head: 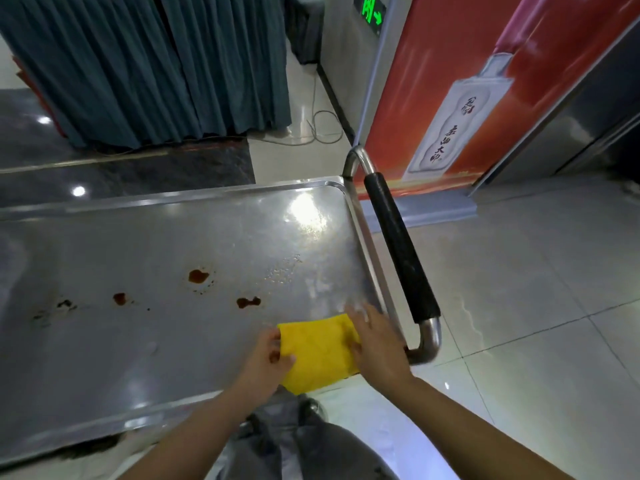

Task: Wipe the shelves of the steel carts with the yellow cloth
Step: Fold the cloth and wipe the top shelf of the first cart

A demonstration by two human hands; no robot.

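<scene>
Cloth: one folded yellow cloth [318, 353] at the shelf's near right corner.
Grip: left hand [268, 358] pinches its left edge; right hand [375, 344] presses flat on its right edge.
Stains: three brown spots [198, 276] left of the hands.
Surface: flat steel cart shelf [138, 341], black-sleeved handle [398, 251] right of the hands.
Room: glossy tile floor [519, 306].

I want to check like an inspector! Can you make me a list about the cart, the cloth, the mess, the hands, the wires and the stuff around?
Surface: steel cart shelf, shiny, with brown stains left of the cloth.
Job's things: yellow cloth, folded, lying at the shelf's near right corner.
Clutter: nothing seen on the shelf besides the stains.
Hands: left hand pinches the cloth's left edge; right hand lies flat on its right side.
Cables: thin wire looped on the floor beyond the cart.
Surroundings: black cart handle, blue curtain, red poster, tiled floor.
</scene>
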